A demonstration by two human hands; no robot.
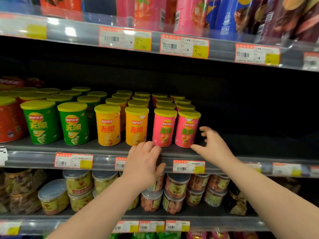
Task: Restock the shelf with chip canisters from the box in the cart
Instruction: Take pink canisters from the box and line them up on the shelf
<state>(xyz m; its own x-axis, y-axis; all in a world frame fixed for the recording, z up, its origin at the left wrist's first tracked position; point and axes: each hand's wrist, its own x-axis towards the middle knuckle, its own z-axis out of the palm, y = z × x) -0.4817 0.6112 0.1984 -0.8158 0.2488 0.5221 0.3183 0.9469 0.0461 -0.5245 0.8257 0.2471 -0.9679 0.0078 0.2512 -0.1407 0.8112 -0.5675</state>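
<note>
At shelf edge (107, 149), left hand (143, 163) and right hand (213, 145) are flanking pink canisters (164, 130); fingers loose, holding nothing; probably squaring the row.

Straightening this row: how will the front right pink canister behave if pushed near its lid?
The pink canister stands taller than wide, so a push near its yellow lid would probably tip it; low down it should slide. Its rigid-looking round wall likely holds shape, but it would roll if toppled onto the shelf beside it.
</note>
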